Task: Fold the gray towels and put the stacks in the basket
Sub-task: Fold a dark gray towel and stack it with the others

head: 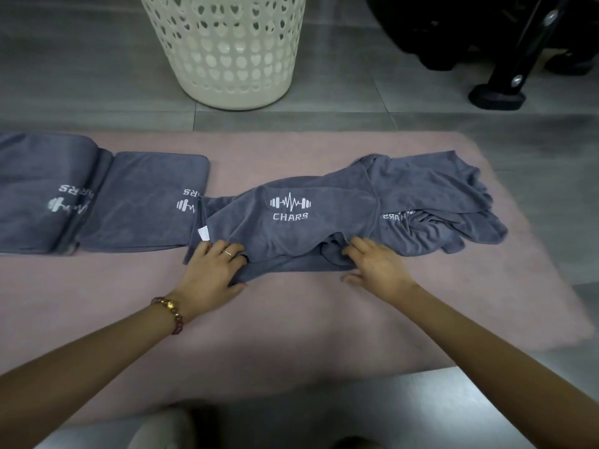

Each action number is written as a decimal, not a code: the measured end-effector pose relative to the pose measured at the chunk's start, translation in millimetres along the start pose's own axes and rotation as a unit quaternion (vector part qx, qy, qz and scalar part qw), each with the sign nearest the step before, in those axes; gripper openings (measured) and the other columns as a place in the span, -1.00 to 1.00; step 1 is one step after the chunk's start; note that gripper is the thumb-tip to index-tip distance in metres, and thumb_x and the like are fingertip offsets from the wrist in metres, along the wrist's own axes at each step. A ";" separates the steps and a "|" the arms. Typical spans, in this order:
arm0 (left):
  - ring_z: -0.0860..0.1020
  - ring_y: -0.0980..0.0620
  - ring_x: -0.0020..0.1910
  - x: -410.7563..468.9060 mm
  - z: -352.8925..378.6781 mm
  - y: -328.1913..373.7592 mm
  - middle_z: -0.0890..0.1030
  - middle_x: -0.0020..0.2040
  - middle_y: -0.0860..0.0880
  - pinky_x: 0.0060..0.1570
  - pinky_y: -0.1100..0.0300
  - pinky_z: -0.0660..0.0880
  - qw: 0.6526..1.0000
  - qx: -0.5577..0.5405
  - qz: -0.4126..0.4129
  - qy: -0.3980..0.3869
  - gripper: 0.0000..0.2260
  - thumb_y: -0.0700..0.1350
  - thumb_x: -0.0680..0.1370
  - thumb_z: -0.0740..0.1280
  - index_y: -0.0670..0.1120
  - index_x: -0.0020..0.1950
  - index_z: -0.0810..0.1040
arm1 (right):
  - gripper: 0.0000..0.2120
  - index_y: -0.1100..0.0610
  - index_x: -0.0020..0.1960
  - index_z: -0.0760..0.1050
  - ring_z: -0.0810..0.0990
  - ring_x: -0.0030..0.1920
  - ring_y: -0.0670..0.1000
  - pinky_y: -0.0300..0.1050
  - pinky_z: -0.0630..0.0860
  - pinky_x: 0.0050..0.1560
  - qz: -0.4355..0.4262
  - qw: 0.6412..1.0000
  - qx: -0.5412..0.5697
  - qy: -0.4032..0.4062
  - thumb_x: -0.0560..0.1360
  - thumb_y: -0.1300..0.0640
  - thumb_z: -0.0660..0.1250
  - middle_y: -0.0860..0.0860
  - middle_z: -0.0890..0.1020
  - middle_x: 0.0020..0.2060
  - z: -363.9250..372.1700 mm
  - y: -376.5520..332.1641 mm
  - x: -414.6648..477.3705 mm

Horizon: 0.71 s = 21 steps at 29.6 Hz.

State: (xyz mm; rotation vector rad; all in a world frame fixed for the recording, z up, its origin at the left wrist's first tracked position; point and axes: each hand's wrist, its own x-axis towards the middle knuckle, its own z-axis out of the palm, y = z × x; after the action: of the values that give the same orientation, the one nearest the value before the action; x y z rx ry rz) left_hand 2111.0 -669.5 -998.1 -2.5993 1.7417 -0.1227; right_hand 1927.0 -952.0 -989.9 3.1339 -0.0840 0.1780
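Observation:
A crumpled gray towel [301, 228] with a white "CHARS" logo lies in the middle of the pink mat [291, 325]. More loose gray towels [431, 196] are heaped to its right. My left hand [212, 272] pinches the towel's near left edge between thumb and fingers. My right hand [376, 264] has its fingers on a fold of the towel's near edge, thumb on the mat. One folded gray towel [142, 202] lies at the left, and a stack of folded towels [39, 196] sits further left. The white perforated basket [223, 47] stands on the floor beyond the mat.
Gray floor tiles [97, 76] surround the mat. A black stand with a foot [499, 92] and dark gear sits at the far right, beside the basket. A white label [204, 233] sticks out of the towel near my left hand.

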 end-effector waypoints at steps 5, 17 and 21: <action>0.60 -0.07 -0.28 3.6 -2.7 -2.9 0.64 -0.07 -0.05 -0.28 0.15 0.47 0.999 -0.041 -0.008 0.028 -0.69 -0.06 0.35 0.11 -0.10 -0.26 0.64 | -0.68 0.20 -0.32 0.53 0.57 -0.40 0.07 -0.24 0.41 -0.52 0.017 1.000 0.000 0.026 0.06 0.29 0.63 0.05 0.54 -0.38 -8.3 12.9 7.0; 0.59 -0.17 -0.30 10.8 -53.3 -44.4 0.62 -0.23 -0.10 -0.18 0.01 0.39 0.960 -0.117 -0.101 0.233 -0.78 -0.11 0.39 0.16 -0.17 -0.24 0.56 | -0.87 0.32 -0.13 0.55 0.55 -0.21 0.13 -0.13 0.42 -0.17 0.166 0.960 0.132 0.181 0.37 0.48 0.32 0.21 0.58 -0.20 -55.8 68.5 -12.7; 0.56 0.11 -0.18 29.3 -79.2 -60.9 0.58 -0.14 0.29 0.02 0.14 0.44 0.909 -0.260 -0.104 0.308 -0.84 -0.07 0.41 0.25 -0.09 -0.22 0.59 | -0.83 0.33 -0.10 0.58 0.52 -0.15 0.05 -0.37 0.38 -0.08 0.219 0.931 0.179 0.230 0.37 0.50 0.33 0.19 0.60 -0.16 -57.6 72.5 -7.1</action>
State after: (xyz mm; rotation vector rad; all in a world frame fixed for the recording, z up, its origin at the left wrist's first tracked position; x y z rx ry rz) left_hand 2172.7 -670.6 -914.3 -3.4221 1.8413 -0.6279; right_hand 1909.5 -1023.7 -933.6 3.2530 -0.8317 1.0278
